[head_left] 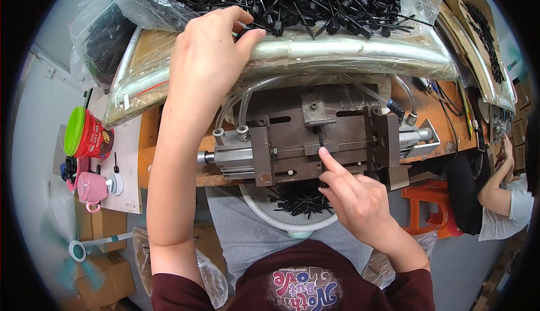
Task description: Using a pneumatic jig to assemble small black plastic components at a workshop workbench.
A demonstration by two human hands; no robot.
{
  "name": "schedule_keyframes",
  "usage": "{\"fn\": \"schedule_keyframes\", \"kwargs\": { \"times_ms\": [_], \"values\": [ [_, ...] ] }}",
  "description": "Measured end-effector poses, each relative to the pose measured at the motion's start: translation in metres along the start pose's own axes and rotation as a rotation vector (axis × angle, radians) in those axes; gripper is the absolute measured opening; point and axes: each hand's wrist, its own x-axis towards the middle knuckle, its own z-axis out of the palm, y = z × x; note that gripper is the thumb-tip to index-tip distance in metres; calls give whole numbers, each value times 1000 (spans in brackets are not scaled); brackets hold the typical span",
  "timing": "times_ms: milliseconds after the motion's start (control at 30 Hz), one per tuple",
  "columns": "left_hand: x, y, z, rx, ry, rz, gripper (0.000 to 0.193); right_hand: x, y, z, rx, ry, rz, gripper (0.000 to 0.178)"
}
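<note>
My left hand (pixel 211 46) reaches to the near edge of a heap of black plastic parts (pixel 304 1). Its fingers are curled, with a gap between thumb and index finger; whether a part lies under them is partly hidden. At the metal fixture (pixel 289 165), my right hand (pixel 357 198) holds a thin black plastic part (pixel 321 138). The index fingertip presses on its stem, while the other fingers fold in around its lower end. The stem's far end lies at the small metal block in the fixture's middle.
Air cylinders (pixel 233 162) with clear hoses flank the fixture. Below it, a white basket (pixel 264 219) holds more black parts above my lap. At left stand a red tub (pixel 98 136) and a pink cup (pixel 91 187). An orange stool (pixel 427 198) and another person (pixel 509 198) are at right.
</note>
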Motion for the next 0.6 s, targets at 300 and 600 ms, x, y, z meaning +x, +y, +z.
{"fn": "schedule_keyframes", "kwargs": {
  "times_ms": [300,600],
  "values": [
    [-2,11,-35,-658,-277,-238,24,7,-1,-9,-41,-63,-12,26],
    [-73,49,-51,-761,-190,-74,31,77,43,-58,37,458,53,24]
  ]
}}
